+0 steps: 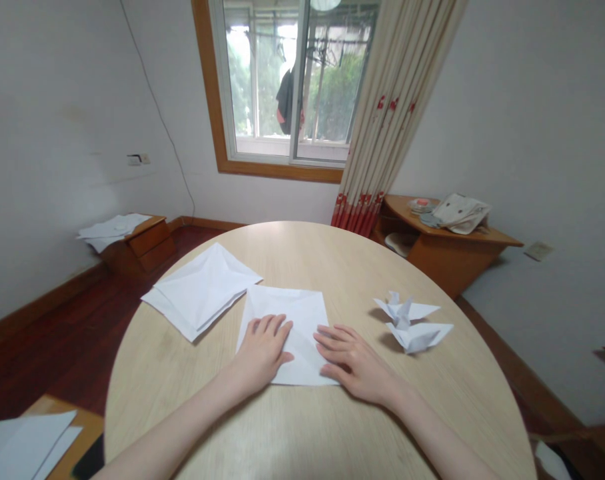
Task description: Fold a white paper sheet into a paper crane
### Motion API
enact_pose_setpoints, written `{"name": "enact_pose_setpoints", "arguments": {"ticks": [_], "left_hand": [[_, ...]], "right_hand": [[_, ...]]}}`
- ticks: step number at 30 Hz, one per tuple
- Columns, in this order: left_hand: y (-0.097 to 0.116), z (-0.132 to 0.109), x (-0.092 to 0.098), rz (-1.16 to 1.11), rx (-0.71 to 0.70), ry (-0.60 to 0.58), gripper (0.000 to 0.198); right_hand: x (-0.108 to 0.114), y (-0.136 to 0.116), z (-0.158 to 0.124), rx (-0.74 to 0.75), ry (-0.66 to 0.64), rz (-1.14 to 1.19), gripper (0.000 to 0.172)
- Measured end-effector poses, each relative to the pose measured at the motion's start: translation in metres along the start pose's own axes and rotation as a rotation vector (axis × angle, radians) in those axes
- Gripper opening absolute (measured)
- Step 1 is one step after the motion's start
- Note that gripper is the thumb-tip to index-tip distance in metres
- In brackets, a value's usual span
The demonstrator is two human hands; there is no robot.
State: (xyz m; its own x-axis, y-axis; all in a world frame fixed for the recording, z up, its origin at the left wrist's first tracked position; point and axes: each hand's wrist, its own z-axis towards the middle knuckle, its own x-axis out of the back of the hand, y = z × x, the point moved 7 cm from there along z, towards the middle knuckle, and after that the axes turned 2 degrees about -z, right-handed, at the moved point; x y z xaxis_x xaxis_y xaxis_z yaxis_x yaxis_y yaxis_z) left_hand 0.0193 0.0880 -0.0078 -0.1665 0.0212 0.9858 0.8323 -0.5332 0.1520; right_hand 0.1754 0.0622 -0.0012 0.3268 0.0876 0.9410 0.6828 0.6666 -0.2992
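A white paper square (287,327) lies on the round wooden table (302,253), with a diagonal crease faintly showing. My left hand (261,351) rests flat on its left part, and my right hand (350,361) lies on its right edge. Neither hand grips anything. To the left sits a folded white paper piece (200,290) with layered flaps, apart from the square's corner. Two white origami paper birds, an upper one (405,310) and a lower one (419,337), stand to the right of my right hand, not touching it.
Behind the round table stand a wooden corner cabinet (445,247) holding a cloth bag and a low wooden drawer unit (142,243) with white sheets on top. White paper (25,443) lies on a wooden surface at the lower left.
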Motion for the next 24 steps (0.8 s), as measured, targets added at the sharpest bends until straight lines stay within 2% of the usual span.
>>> {"name": "enact_pose_setpoints", "arguments": {"ticks": [10,18,22,24], "left_hand": [[-0.006,0.003,-0.005,0.065,0.001,0.059,0.044],[-0.002,0.004,-0.001,0.063,-0.056,-0.010,0.042],[0.000,0.003,0.002,0.031,-0.042,0.025,0.035],[0.000,0.004,-0.002,0.023,-0.035,0.035,0.038]], "right_hand": [[-0.002,-0.005,0.000,0.056,-0.021,0.031,0.029],[-0.002,-0.016,0.002,0.059,-0.071,0.074,0.035],[-0.003,-0.019,0.003,0.072,-0.076,0.100,0.037],[-0.004,-0.021,0.003,0.082,-0.080,0.116,0.038]]}}
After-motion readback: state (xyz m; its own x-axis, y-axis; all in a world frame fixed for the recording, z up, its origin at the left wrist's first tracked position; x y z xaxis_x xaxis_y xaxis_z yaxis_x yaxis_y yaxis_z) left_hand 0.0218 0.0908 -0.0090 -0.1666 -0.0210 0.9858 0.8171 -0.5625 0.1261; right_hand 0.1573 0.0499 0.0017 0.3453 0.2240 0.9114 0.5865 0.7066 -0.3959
